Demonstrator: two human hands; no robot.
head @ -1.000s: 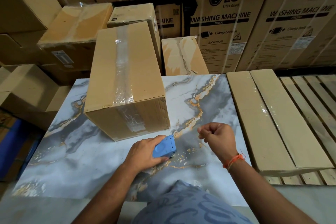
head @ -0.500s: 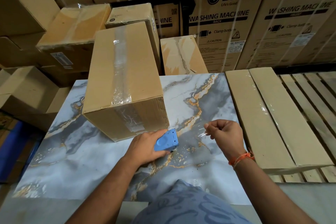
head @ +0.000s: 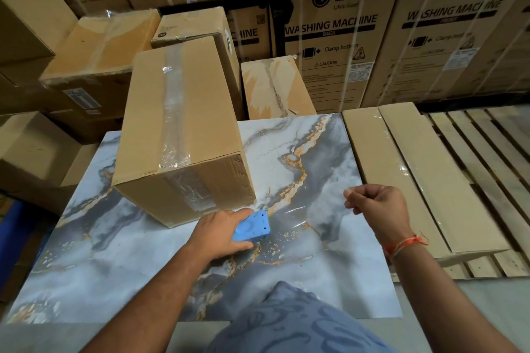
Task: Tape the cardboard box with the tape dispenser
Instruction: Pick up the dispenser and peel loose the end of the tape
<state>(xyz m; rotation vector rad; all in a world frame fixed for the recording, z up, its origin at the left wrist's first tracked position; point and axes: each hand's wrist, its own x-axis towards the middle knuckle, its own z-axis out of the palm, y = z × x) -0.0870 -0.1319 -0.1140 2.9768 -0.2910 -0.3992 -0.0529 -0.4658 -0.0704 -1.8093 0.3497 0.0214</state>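
the left hand (head: 222,231) has its grip wrapped around a blue tape dispenser (head: 253,226), pressing it down on the marbled tabletop (head: 114,252) just in front of the cardboard box (head: 177,135). the right hand (head: 378,206), well off to the right, has its grip pinched closed on the free end of a clear tape strip (head: 307,210), which stretches taut between the two hands above the tabletop. the box stands on the far left part of the tabletop, with a tape line already running along its top seam and down the near face.

to do this step well, the person would likely keep the strip taut and level, hold the sticky side clear of the tabletop, and draw out enough length to cover the next seam before lifting it to the box.

the tape is nearly invisible and shows only as glints. the roll inside the dispenser is hidden, as are the box's far and left sides. stacked cartons (head: 329,37) fill the background.
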